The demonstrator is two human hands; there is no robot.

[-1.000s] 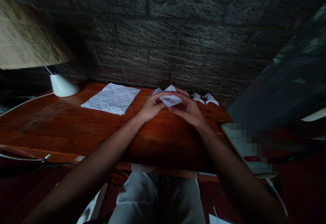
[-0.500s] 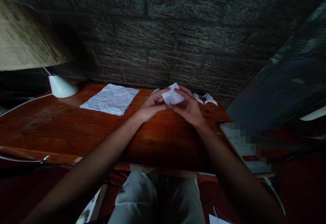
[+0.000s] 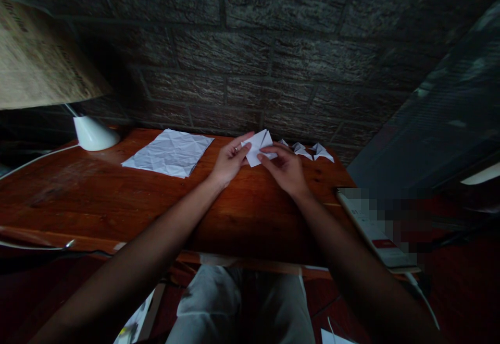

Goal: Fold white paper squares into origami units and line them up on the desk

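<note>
A small folded white paper piece (image 3: 258, 147) is held between both my hands over the far part of the wooden desk (image 3: 117, 198). My left hand (image 3: 228, 162) pinches its left edge with thumb and fingers. My right hand (image 3: 284, 168) grips its right and lower side, fingers laid over a flap. The paper stands tilted, its pointed folds upward. Several other folded white paper pieces (image 3: 312, 151) lie on the desk just behind my right hand.
A creased white sheet (image 3: 169, 152) lies flat at the left of my hands. A white lamp base (image 3: 96, 133) and its shade (image 3: 35, 68) stand at the far left. A phone-like device (image 3: 377, 232) lies at the desk's right edge. A brick wall backs the desk.
The folded paper has been turned and shifted slightly left and toward the desk. My hands have spread a little, fingers regripping its edges.
</note>
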